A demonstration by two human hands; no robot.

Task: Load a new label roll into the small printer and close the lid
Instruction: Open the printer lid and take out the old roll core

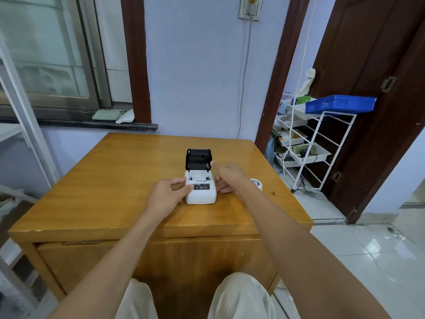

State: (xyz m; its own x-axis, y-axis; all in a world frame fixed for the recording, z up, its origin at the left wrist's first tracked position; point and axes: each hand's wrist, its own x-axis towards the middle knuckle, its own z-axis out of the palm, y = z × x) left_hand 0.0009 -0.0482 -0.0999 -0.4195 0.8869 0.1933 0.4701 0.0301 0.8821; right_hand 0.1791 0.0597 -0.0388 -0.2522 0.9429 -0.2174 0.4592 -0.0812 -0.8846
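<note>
The printer point(200, 192) is white, with a black lid point(198, 159) standing at its 12 o'clock side and a dark panel bearing a small red mark on top. It sits on a honey-brown worktop point(115, 180) with streaked wood grain. At the printer's 3 o'clock lies a white label roll point(257, 183). Farther off toward 2 o'clock, a white rack point(322, 143) carries a bright blue basket point(340, 104). The wall point(202, 77) is pale lilac, and the door frame point(135, 58) is dark brown.
</note>
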